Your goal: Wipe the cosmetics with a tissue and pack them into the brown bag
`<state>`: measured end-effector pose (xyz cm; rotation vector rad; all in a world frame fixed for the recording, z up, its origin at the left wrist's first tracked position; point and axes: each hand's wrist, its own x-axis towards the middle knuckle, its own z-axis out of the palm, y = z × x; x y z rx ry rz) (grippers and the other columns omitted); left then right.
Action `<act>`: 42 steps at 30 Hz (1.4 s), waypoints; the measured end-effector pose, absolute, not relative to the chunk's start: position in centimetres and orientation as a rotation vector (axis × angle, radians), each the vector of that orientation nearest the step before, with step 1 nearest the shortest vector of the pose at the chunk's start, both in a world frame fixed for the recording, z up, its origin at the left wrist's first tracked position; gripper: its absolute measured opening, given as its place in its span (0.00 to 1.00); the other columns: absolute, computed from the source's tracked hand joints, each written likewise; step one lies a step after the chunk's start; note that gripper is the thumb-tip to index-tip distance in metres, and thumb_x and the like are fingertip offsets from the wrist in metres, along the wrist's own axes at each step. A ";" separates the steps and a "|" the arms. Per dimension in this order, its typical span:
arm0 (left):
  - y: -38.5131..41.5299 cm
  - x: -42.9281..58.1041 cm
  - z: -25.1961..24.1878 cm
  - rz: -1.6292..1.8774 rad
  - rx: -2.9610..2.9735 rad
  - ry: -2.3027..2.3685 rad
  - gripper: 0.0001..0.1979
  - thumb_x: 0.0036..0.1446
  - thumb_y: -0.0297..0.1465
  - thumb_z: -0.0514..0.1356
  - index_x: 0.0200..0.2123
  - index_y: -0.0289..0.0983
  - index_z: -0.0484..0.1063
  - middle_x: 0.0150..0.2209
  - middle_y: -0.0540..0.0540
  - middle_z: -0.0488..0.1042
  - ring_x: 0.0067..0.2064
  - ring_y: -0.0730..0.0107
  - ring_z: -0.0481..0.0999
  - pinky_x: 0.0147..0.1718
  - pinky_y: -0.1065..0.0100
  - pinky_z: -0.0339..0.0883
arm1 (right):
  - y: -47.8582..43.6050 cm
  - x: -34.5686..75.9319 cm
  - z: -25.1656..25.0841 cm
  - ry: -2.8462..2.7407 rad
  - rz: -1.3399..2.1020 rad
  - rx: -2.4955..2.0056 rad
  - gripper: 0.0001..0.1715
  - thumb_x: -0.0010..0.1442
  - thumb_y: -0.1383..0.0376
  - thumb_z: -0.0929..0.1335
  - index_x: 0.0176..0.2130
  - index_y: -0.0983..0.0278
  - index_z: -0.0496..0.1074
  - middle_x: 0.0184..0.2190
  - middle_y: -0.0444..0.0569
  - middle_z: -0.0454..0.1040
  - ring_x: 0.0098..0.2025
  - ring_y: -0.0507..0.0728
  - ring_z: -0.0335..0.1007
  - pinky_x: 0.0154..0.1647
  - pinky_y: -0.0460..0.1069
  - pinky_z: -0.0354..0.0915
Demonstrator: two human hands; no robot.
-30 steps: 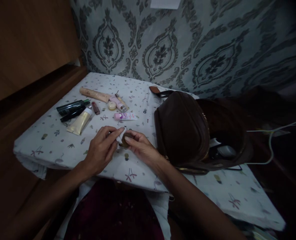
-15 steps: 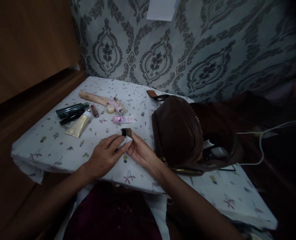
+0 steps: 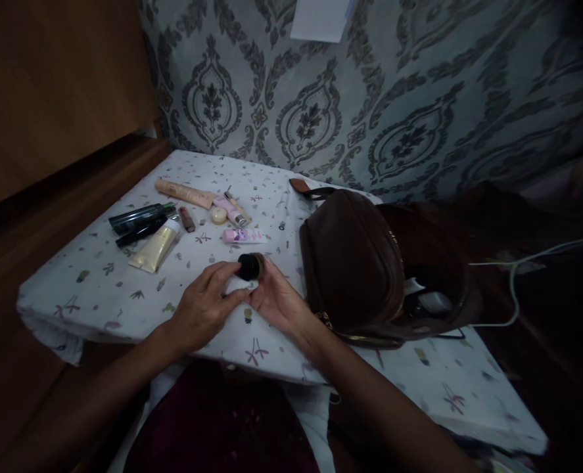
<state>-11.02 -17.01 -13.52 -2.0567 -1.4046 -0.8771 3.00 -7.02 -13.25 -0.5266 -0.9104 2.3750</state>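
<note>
A small container with a black cap and a brownish-gold body [image 3: 250, 267] is gripped in the fingers of my right hand [image 3: 282, 302]. My left hand [image 3: 203, 307] pinches a white tissue or cloth [image 3: 238, 284], with its fingertips close against the black cap. Both hands are just above the front part of the table. Beyond them lie a pink and white tube [image 3: 244, 236], a small round cream-coloured jar [image 3: 217, 215] and a lilac tube [image 3: 230, 209]. The container's underside is hidden by my fingers.
A cream tube [image 3: 156, 246], dark tubes [image 3: 140, 218], a small brownish lipstick-like item [image 3: 186, 219] and a long peach tube [image 3: 183, 192] lie left on the patterned tablecloth [image 3: 98, 289]. An open brown leather bag [image 3: 348, 266] stands at right, near a white cable [image 3: 513, 295].
The container has turned, so its black cap shows more fully. My left fingers have shifted slightly left with the white tissue or cloth.
</note>
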 end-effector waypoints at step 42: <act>-16.8 -10.9 -10.1 -1.468 -2.404 -1.388 0.24 0.64 0.18 0.49 0.60 0.41 0.66 0.45 0.42 0.74 0.47 0.63 0.73 0.44 0.59 0.71 | -7.2 3.3 -13.5 -1.625 1.911 -0.586 0.21 0.41 0.72 0.76 0.37 0.60 0.73 0.30 0.39 0.71 0.31 0.50 0.66 0.33 0.46 0.64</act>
